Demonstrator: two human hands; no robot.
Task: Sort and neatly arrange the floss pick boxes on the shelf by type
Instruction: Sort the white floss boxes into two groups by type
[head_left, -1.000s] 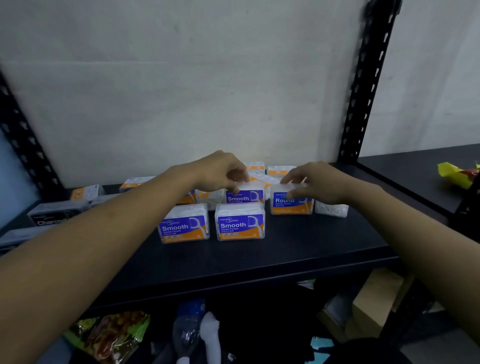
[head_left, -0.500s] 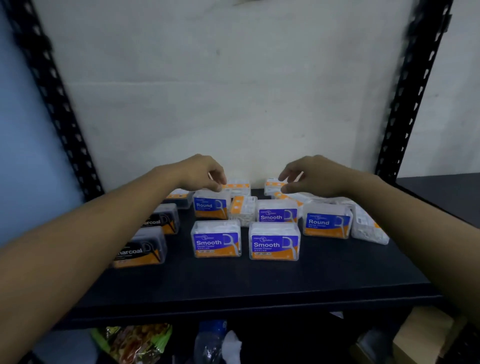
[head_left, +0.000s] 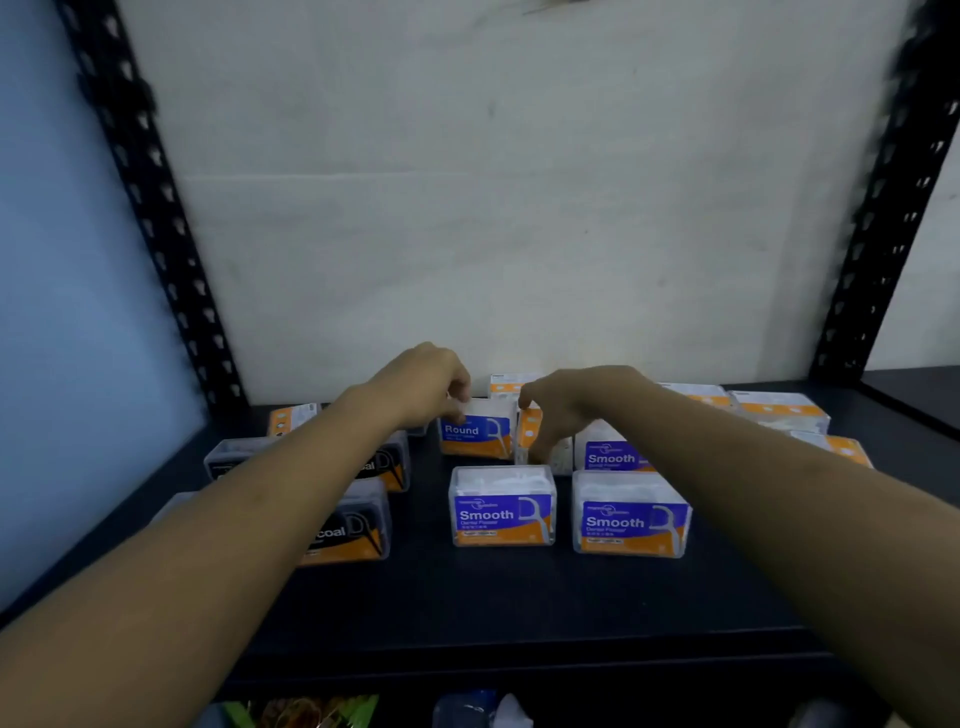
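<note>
Head view: left hand (head_left: 426, 384) pinching Round box (head_left: 475, 434), right hand (head_left: 566, 410) gripping sideways box (head_left: 540, 441); crowded neighbours likely toppled or mixed

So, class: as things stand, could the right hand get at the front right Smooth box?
Probably yes: the Smooth box stands at the front with nothing on top, directly beneath the right hand's forearm.

The dark shelf (head_left: 519, 597) carried many floss pick boxes. Two Smooth boxes (head_left: 503, 506) stood side by side near the front, a third Smooth box (head_left: 610, 452) just behind the right one, and a Round box (head_left: 475, 428) further back. Black charcoal boxes (head_left: 353, 525) sat to the left, and orange-and-white boxes (head_left: 779, 408) lay at the back right.
</note>
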